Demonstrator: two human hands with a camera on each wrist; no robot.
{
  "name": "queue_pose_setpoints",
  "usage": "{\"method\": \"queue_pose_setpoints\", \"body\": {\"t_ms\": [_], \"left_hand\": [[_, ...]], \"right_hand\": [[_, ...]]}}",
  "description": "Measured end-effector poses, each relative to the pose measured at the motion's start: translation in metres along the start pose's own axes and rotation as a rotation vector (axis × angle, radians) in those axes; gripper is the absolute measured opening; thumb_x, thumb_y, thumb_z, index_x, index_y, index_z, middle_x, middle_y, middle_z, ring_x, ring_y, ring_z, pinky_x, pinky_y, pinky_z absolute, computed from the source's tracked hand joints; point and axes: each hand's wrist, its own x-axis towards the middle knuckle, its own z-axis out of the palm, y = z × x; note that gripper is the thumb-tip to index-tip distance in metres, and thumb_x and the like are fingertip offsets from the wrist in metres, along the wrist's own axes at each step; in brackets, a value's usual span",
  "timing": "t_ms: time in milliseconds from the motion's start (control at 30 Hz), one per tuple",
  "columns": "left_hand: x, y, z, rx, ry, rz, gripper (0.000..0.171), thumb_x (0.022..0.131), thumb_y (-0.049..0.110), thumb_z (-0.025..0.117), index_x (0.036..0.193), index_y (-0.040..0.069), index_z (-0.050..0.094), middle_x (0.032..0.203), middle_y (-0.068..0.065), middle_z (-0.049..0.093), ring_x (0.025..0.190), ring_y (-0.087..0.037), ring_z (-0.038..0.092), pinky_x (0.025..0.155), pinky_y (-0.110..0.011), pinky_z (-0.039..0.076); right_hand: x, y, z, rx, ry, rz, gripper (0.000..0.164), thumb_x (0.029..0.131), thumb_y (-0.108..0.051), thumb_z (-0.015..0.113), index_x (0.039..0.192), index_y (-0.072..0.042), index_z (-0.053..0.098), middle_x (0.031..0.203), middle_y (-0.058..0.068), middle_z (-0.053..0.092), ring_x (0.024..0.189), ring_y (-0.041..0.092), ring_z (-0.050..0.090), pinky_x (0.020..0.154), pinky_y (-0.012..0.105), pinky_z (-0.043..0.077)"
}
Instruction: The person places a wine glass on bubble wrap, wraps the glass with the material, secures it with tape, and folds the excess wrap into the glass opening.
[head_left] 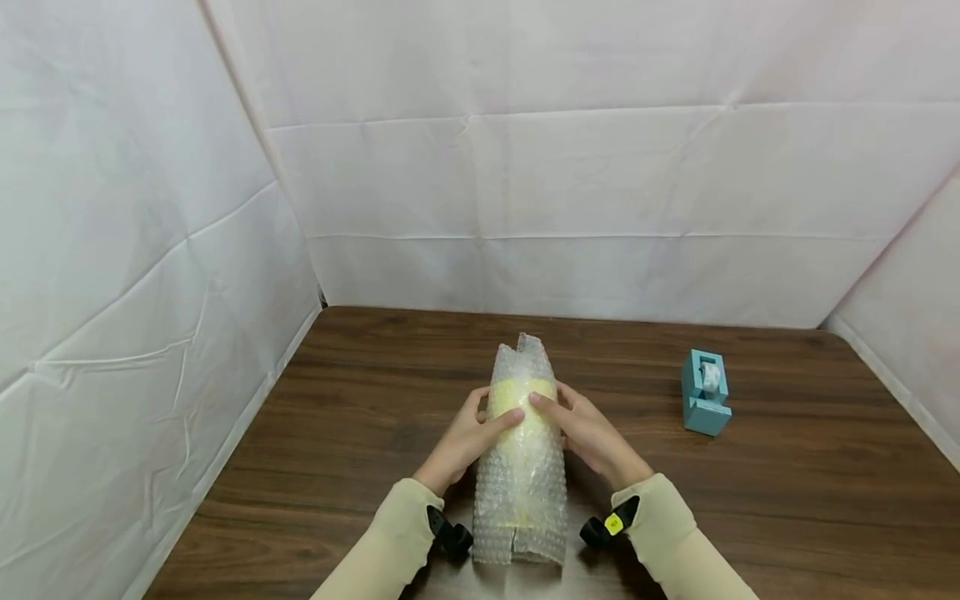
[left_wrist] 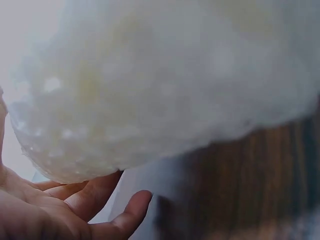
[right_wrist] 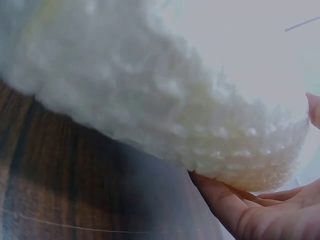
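A long bundle of clear bubble wrap [head_left: 521, 492] lies lengthwise between my two hands, with something yellow showing through it. My left hand [head_left: 468, 437] grips its left side, the thumb on top and the fingers reaching round underneath. From the other side my right hand [head_left: 592, 433] holds it the same way, thumb tip near the left one. In the left wrist view the wrap [left_wrist: 150, 100] fills most of the picture, fingers curving below it. The right wrist view shows fingers [right_wrist: 225, 205] under the bubbly surface. The kind of yellow item inside is hidden by the wrap.
A blue tape dispenser [head_left: 705, 412] with a roll of clear tape stands on the right of the dark wooden table [head_left: 360, 375]. White cloth walls [head_left: 570, 183] enclose the table at the back and both sides. A black camera is strapped to each wrist.
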Motion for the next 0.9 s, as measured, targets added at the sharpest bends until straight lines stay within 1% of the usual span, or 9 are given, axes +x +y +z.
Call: {"method": "queue_pose_setpoints", "body": {"t_ms": [133,267,400,533,667,733,800,900], "left_hand": [[0.0,0.009,0.002,0.02,-0.006,0.013,0.08,0.079,0.051,0.063,0.141,0.021,0.022,0.119,-0.019,0.05,0.083,-0.024,0.061,0.067,-0.04,0.05],[0.0,0.021,0.002,0.021,-0.014,0.043,0.082,0.079,0.048,0.065,0.142,0.022,0.021,0.126,-0.019,0.047,0.088,-0.025,0.06,0.071,-0.041,0.05],[0.0,0.031,0.004,0.015,-0.022,0.073,0.083,0.078,0.045,0.068,0.142,0.023,0.02,0.129,-0.017,0.045,0.091,-0.025,0.06,0.073,-0.042,0.05],[0.001,0.037,0.004,0.001,-0.037,0.11,0.083,0.077,0.041,0.069,0.142,0.027,0.019,0.13,-0.016,0.044,0.094,-0.026,0.06,0.074,-0.042,0.05],[0.001,0.043,0.005,0.004,-0.054,0.161,0.082,0.079,0.037,0.069,0.142,0.031,0.018,0.13,-0.014,0.044,0.095,-0.025,0.059,0.075,-0.042,0.05],[-0.001,0.047,0.005,0.013,-0.066,0.189,0.082,0.08,0.033,0.069,0.142,0.032,0.016,0.129,-0.013,0.044,0.096,-0.025,0.059,0.076,-0.042,0.05],[-0.004,0.053,0.005,0.02,-0.081,0.222,0.082,0.081,0.028,0.068,0.142,0.031,0.014,0.129,-0.013,0.044,0.096,-0.026,0.059,0.076,-0.042,0.05],[-0.014,0.064,0.006,0.037,-0.094,0.268,0.082,0.082,0.023,0.067,0.143,0.028,0.013,0.13,-0.012,0.045,0.098,-0.025,0.058,0.076,-0.04,0.05]], "right_hand": [[-0.005,-0.008,-0.002,0.004,-0.004,-0.025,0.081,0.084,-0.045,0.061,0.144,-0.016,0.016,0.129,0.016,0.042,0.097,0.025,0.058,0.077,0.041,0.05],[-0.01,-0.018,-0.005,0.008,0.004,-0.063,0.081,0.084,-0.042,0.062,0.145,-0.02,0.013,0.13,0.016,0.041,0.099,0.025,0.058,0.079,0.041,0.05],[-0.015,-0.027,-0.006,-0.019,0.022,-0.117,0.077,0.085,-0.039,0.062,0.145,-0.023,0.015,0.132,0.013,0.038,0.102,0.026,0.055,0.078,0.041,0.05],[-0.019,-0.034,-0.007,-0.054,0.041,-0.173,0.075,0.086,-0.036,0.062,0.144,-0.027,0.016,0.135,0.009,0.035,0.104,0.027,0.053,0.076,0.041,0.05],[-0.022,-0.039,-0.008,-0.038,0.032,-0.249,0.075,0.086,-0.03,0.062,0.144,-0.03,0.015,0.137,0.008,0.034,0.109,0.029,0.05,0.078,0.043,0.049],[-0.024,-0.042,-0.008,-0.039,0.029,-0.294,0.075,0.086,-0.028,0.063,0.144,-0.031,0.015,0.138,0.007,0.033,0.112,0.029,0.048,0.08,0.044,0.048],[-0.026,-0.044,-0.008,-0.054,0.027,-0.338,0.076,0.086,-0.026,0.063,0.144,-0.033,0.013,0.14,0.005,0.032,0.116,0.029,0.045,0.084,0.044,0.046],[-0.03,-0.047,-0.008,-0.09,0.034,-0.394,0.076,0.086,-0.025,0.063,0.142,-0.037,0.013,0.142,0.002,0.03,0.12,0.027,0.042,0.087,0.045,0.044]]}}
